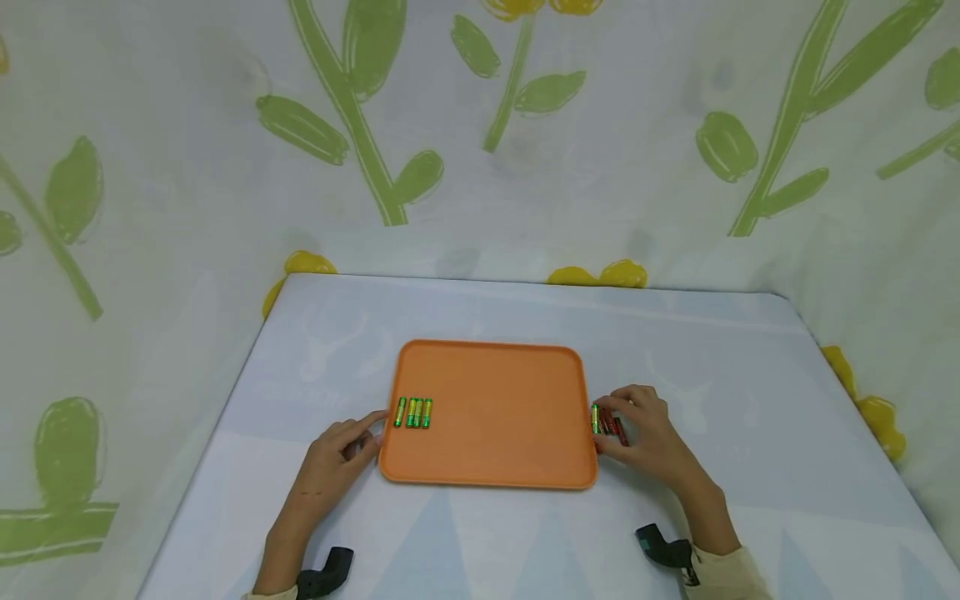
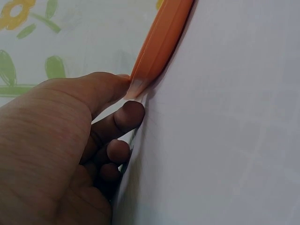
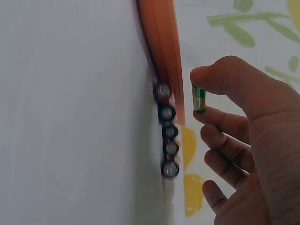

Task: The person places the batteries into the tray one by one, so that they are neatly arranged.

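Note:
Along the left side of an orange tray [image 1: 487, 450] stand or lie several green batteries [image 1: 418, 413] in a short row. My left hand [image 1: 337, 458] is at the tray's left edge, its thumb and index fingertips set against the rim; the left wrist view shows the thumb tip touching the tray wall [image 2: 157, 47]. Beside the right edge, my right hand [image 1: 648, 437] pinches one green battery [image 3: 199, 98] between thumb and index finger. Below that hand, several dark red batteries [image 3: 170, 131] form a row close to the tray, partly covered by the fingers in the head view.
A pale table [image 1: 487, 542] with a faint blue pattern carries the tray. Behind it hangs a white cloth [image 1: 600, 192] printed with green leaves and yellow flowers. Black wrist mounts [image 1: 325, 573] are strapped at both wrists.

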`<state>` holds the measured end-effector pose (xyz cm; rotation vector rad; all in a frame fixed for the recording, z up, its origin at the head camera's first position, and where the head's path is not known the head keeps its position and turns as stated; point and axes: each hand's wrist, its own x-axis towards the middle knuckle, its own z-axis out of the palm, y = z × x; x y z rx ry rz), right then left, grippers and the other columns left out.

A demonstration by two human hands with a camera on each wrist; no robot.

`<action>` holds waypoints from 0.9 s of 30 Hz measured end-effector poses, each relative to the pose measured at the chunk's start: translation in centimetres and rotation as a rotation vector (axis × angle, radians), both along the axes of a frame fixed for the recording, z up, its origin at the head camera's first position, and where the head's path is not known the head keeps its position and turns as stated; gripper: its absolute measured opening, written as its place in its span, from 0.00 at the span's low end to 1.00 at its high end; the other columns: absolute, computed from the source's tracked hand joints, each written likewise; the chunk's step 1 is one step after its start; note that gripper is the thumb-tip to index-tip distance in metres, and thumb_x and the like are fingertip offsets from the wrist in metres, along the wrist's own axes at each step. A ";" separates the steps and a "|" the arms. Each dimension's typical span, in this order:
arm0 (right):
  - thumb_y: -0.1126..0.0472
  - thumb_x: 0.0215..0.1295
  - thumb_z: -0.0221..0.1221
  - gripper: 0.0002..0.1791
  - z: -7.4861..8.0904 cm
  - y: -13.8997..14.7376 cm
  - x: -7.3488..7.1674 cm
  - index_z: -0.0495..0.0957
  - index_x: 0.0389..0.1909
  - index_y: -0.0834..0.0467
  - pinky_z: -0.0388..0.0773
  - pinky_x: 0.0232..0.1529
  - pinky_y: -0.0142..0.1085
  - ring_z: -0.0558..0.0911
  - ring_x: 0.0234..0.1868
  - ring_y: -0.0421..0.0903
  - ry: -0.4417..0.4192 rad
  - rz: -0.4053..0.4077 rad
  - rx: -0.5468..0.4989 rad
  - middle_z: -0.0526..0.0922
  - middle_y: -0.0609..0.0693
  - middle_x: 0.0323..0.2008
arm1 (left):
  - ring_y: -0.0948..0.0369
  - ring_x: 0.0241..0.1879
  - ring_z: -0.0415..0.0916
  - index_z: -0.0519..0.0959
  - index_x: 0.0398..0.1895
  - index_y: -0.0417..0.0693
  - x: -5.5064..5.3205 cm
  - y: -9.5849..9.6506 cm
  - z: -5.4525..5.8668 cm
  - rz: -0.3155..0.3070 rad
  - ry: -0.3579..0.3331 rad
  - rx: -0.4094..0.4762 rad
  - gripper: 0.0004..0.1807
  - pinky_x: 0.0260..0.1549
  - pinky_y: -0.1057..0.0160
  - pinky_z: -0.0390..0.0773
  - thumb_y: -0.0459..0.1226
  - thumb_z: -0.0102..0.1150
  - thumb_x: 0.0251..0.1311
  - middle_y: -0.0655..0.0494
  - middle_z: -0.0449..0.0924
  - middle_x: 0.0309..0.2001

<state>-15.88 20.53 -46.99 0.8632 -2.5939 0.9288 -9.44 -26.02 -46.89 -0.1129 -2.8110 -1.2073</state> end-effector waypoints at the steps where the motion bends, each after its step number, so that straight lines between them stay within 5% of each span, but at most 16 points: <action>1: 0.64 0.44 0.77 0.26 0.0 -0.3 0.0 0.83 0.48 0.57 0.57 0.45 0.52 0.68 0.51 0.53 -0.002 0.007 0.002 0.75 0.50 0.45 | 0.64 0.30 0.63 0.80 0.63 0.58 0.0 0.0 0.0 0.000 -0.001 0.000 0.21 0.28 0.65 0.67 0.40 0.64 0.67 0.66 0.72 0.29; 27: 0.57 0.51 0.74 0.23 -0.5 -8.7 -0.6 0.82 0.50 0.56 0.57 0.46 0.51 0.67 0.52 0.50 0.021 0.124 -0.032 0.73 0.49 0.47 | 0.64 0.30 0.63 0.79 0.64 0.58 0.1 -0.2 0.1 0.004 -0.026 -0.014 0.22 0.29 0.65 0.67 0.37 0.64 0.67 0.67 0.71 0.29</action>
